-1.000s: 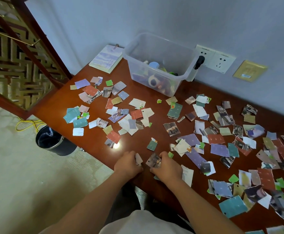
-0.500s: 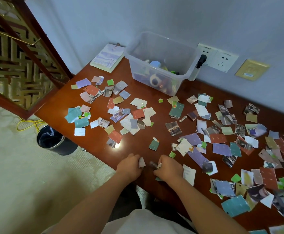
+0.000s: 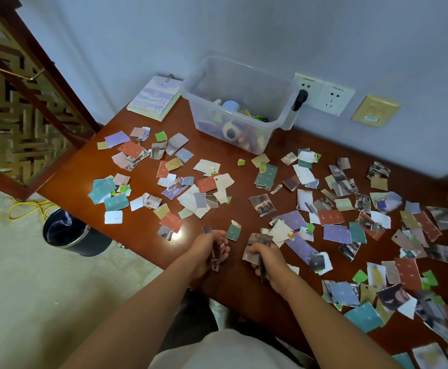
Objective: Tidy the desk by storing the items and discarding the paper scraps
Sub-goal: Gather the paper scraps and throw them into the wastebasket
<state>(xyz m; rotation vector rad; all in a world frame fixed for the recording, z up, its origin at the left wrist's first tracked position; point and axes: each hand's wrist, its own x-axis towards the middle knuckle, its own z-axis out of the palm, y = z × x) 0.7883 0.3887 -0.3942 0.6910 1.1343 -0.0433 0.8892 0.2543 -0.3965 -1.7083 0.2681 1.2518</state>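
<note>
Head view: scraps (image 3: 334, 233) litter bench (image 3: 143, 235) edge to edge; bin (image 3: 65, 233) on floor past left edge. Risk: loose grip lets scraps slip, drop off near edge onto floor. Pose: left hand (image 3: 209, 246) at near edge, fingers curled round few scraps; right hand (image 3: 264, 258) just beside, fingers clamped on more scraps, forearms angled inward.

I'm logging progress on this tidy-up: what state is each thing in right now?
Paper scraps, mostly loose, strewn across the desk.
Left-hand grip, pinching a few scraps.
Right-hand grip, curled round scraps.
Clear bin, lidless, items inside.
Waste bin, open, bag-lined, on the floor.
Notebook, closed, lying flat.
Black plug, in a wall socket.
</note>
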